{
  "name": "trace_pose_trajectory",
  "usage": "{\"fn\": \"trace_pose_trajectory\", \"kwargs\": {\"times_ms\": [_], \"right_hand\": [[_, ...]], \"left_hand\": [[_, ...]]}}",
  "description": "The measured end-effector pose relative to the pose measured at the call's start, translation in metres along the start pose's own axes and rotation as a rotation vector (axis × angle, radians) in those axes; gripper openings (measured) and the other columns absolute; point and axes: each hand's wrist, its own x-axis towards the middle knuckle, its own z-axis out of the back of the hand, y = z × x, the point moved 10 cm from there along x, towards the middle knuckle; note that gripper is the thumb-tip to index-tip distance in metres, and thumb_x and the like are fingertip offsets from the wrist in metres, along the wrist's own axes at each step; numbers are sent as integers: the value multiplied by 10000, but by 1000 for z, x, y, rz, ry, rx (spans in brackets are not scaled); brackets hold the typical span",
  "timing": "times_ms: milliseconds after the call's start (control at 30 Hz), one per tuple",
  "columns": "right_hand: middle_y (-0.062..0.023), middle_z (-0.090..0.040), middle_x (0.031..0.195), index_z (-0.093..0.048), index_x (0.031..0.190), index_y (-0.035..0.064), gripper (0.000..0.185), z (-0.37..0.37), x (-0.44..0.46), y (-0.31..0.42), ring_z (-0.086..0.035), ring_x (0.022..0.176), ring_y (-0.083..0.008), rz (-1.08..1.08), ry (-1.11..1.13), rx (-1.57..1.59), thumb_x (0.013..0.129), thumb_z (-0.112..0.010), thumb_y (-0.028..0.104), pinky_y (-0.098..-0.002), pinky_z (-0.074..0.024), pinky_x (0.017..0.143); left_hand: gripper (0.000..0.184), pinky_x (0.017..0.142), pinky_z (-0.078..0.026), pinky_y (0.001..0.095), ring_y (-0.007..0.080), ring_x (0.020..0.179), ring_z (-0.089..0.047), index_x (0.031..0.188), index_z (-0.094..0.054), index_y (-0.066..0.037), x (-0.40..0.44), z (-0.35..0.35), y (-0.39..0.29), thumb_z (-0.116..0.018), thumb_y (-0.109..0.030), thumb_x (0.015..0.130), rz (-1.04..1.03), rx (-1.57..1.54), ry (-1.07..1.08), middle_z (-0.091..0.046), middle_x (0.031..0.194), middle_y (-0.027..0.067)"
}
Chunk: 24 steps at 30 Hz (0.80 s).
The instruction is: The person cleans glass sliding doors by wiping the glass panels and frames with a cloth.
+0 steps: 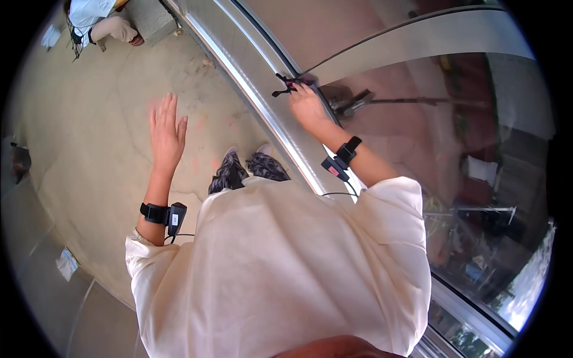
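My left hand (166, 131) is held out over the concrete floor (89, 131), its fingers stretched and nothing in it. At the metal frame (262, 80) of a glass panel, my right hand (307, 106) has its fingers closed at a small black object (285, 85) with several prongs. The fingertips cover part of that object, and its kind is unclear. Beside this hand stands the dark, reflective glass (394, 137). Each wrist wears a black strap with a small box.
A person (110, 27) sits at the upper left by a concrete block (149, 21). A white-and-blue packet (67, 264) lies at the lower left. A dark object (21, 162) is at the left edge. My shoes (231, 151) are beside the metal frame.
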Motion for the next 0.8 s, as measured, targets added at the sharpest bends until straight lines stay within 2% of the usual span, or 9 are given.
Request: {"fn": "trace_pose_trajectory", "kwargs": {"times_ms": [200,300,333,433,500,567,667,733,800], "right_hand": [[-80,-605,1162,-619,1097,-17,353,241,-32,-54,-467,1237,-219,-15,-268,-91,757,-557,53,-364,-342,1047],[-38,-609,1173,-641,1099,72,434,362,-57,-71,-510,1180,-208,-167,-528,-332,684,-588,-45,-372,-355,1012],[-70,-614,1161,-628,1114,40,386,396,-74,-78,-528,1153,-220,-252,-654,-321,740,-569,-40,-377,-387,994],[-163,-626,1128,-588,1159,-56,264,475,-157,-109,-582,1073,-255,-430,-1439,452,908,-514,-23,-393,-483,941],[-216,-577,1189,-532,1204,-86,308,488,-198,-111,-565,1097,-321,-428,-1673,564,938,-423,26,-455,-467,969],[-171,-561,1251,-507,1261,-33,403,417,-241,-146,-540,1151,-304,-356,-1723,1330,875,-496,81,-465,-366,1041],[-121,-516,1333,-492,1296,31,430,332,-174,-93,-476,1243,-259,-297,-1282,2327,884,-498,153,-441,-340,1065],[-116,-488,1360,-420,1354,51,464,293,-146,-61,-472,1251,-259,-552,-961,2563,925,-440,226,-427,-374,1046],[-142,-458,1380,-391,1365,27,496,278,-145,-46,-454,1262,-294,-852,-1031,2546,986,-319,337,-419,-372,1057]], "left_hand": [[501,1098,-250,462,254,1313,-389,1405,-357,-95,-9,-25,2,-503,-230,945,5,-6,100,-398,1439,100],[507,1101,-253,455,249,1311,-391,1405,-356,-96,-5,-20,-18,-506,-237,942,-36,-44,96,-402,1435,101],[513,1096,-260,450,258,1310,-389,1393,-368,-88,3,-18,-29,-527,-232,927,-71,-76,90,-405,1430,108],[540,1084,-280,445,276,1309,-387,1386,-374,-78,28,-4,-71,-559,-239,905,-156,-205,82,-408,1424,118],[561,1077,-294,446,286,1309,-386,1391,-368,-75,48,20,-110,-570,-252,898,-220,-291,81,-407,1424,122],[635,1079,-301,440,276,1319,-384,1422,-330,-76,61,43,-159,-598,-275,881,-287,-758,267,-405,1428,127],[764,1086,-301,404,270,1338,-361,1466,-231,-66,73,73,-235,-636,-318,870,-314,-1384,596,-346,1465,140],[797,1077,-313,382,261,1332,-361,1464,-209,-31,72,77,-280,-654,-316,868,-242,-1789,841,-328,1466,149],[754,1052,-345,368,233,1298,-391,1438,-245,0,66,67,-309,-653,-294,877,-45,-1895,1101,-365,1429,136]]}}
